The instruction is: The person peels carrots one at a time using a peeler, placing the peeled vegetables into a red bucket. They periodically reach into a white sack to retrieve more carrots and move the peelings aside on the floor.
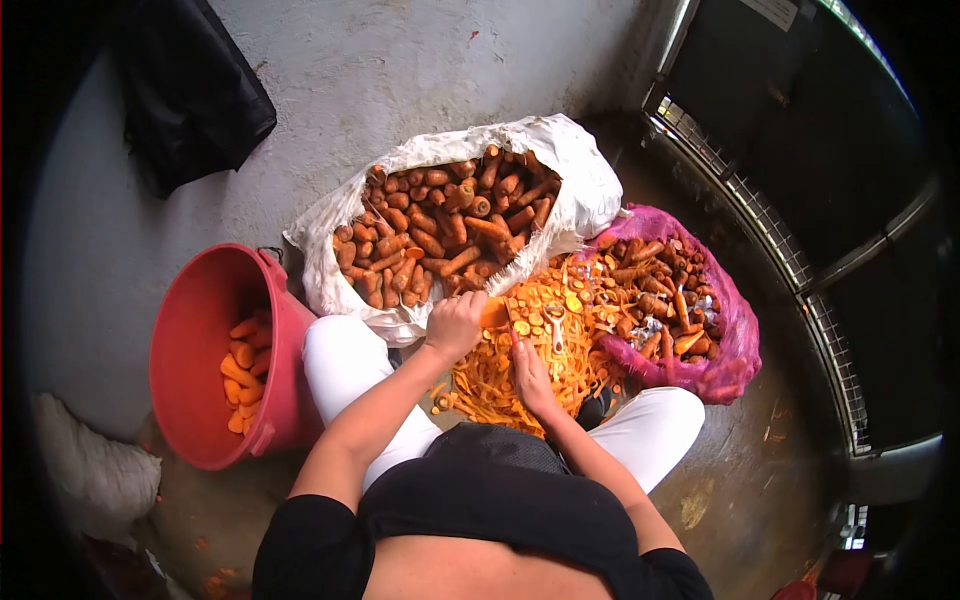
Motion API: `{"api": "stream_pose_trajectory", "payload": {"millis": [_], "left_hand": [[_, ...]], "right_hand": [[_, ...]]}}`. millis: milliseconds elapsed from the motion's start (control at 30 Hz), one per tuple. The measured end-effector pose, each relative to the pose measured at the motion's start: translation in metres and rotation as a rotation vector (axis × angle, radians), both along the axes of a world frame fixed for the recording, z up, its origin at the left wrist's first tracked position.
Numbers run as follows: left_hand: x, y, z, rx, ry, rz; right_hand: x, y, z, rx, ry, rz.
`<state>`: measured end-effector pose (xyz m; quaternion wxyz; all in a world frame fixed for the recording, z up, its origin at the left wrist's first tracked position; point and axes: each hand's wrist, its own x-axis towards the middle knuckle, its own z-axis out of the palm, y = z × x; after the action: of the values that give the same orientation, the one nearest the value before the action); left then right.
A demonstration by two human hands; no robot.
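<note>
My left hand [457, 325] is closed around a peeled orange carrot [494, 312], held above a heap of peelings. Against the carrot's end, my right hand [534, 378] grips what looks like a small knife [514, 324], its thin blade seen almost edge-on and its handle mostly covered by the fingers. A peeler [556, 330] with a pale handle lies on the carrot peelings [500, 385], among round cut-off ends. Just beyond my hands, a white sack [590, 185] lies open, full of unpeeled carrots [455, 225].
To the left stands a red bucket [296, 345] with peeled carrots [240, 378] inside. At the right, a pink mesh bag [738, 340] holds more carrots and scraps. A dark metal gate [800, 130] borders the wet floor [760, 480]; a black bag [195, 95] hangs on the wall.
</note>
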<state>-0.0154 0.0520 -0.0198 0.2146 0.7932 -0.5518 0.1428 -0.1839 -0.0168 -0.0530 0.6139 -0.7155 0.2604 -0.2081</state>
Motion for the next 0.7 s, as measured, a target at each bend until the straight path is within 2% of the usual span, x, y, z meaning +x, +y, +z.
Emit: {"api": "stream_pose_trajectory", "payload": {"millis": [100,233,333,567,700], "left_hand": [[0.000,0.003,-0.008,0.079,0.083,0.066],[0.009,0.000,-0.005,-0.016,-0.105,0.024],[0.015,-0.005,-0.016,-0.010,-0.129,0.021],[0.017,-0.007,-0.028,0.069,0.062,0.003],[0.018,-0.011,-0.030,0.011,0.003,0.007]], "right_hand": [[0.009,-0.002,-0.011,-0.026,0.075,0.009],[0.017,-0.004,-0.029,-0.025,0.029,-0.004],[0.021,-0.006,-0.029,0.054,0.075,-0.012],[0.021,-0.012,-0.030,-0.038,0.207,0.007],[0.021,-0.012,-0.028,0.014,0.205,-0.004]]}}
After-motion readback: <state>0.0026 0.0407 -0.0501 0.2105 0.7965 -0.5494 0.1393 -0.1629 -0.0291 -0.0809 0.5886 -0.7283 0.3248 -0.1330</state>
